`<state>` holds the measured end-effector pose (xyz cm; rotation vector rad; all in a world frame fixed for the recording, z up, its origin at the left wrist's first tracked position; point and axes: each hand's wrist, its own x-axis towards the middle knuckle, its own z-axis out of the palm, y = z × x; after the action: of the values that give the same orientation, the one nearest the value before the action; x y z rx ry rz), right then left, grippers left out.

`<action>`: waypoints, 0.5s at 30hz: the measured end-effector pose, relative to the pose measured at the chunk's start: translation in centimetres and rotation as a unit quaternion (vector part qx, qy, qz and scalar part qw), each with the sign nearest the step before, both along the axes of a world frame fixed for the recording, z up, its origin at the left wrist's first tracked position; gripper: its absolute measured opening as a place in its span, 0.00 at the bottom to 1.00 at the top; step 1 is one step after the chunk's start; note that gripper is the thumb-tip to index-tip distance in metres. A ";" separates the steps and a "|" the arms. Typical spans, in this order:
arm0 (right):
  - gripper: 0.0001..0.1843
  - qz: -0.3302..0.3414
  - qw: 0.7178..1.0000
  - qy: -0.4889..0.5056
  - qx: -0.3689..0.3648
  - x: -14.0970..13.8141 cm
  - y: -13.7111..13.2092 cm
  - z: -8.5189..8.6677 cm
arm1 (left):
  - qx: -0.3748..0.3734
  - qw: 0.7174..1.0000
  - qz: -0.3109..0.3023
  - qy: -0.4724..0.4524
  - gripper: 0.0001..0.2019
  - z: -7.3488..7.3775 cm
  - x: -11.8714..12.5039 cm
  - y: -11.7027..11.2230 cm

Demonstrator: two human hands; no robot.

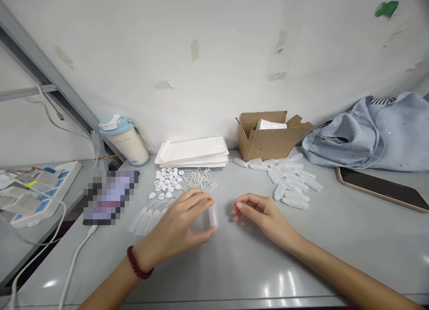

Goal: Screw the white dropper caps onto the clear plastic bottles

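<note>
My left hand point(187, 220) grips a small translucent plastic bottle point(213, 215) by its two ends, between thumb and fingers, above the grey table. To the right of it my right hand point(251, 209) hovers with loosely curled fingers, and I see nothing in them. A pile of similar bottles point(291, 180) lies beyond the right hand. Past my left hand are white caps point(169, 180) and a heap of thin, pale looped cords point(201, 178). A row of bottles with thin loops attached point(145, 220) lies left of my left hand, which partly covers it.
A stack of white envelopes point(194, 151) and an open cardboard box point(268, 142) stand against the wall. On the left are a cup point(125, 140), a pixelated phone point(114, 196) and a power strip point(63, 185); on the right, another phone point(382, 189) and a blue cloth bag point(375, 136).
</note>
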<state>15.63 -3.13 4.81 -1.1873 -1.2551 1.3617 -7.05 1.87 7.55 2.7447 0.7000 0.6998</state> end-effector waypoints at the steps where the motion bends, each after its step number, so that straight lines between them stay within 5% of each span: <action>1: 0.16 0.001 1.000 -0.001 0.001 0.0 0.0 0.1 | -0.004 1.000 0.003 0.016 0.18 0.2 -0.8 0.0; 7: 0.15 0.012 1.000 -0.016 0.001 -0.2 -0.1 0.1 | -0.036 0.993 0.023 0.108 0.17 0.3 -3.9 0.2; 15: 0.15 0.009 0.999 -0.036 -0.006 -0.1 0.0 0.3 | -0.075 0.977 0.046 0.192 0.18 0.1 -4.3 0.2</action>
<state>15.54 -3.14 5.09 -1.2460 -1.3139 1.3509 -11.34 2.10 7.68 2.7433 0.9204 0.1186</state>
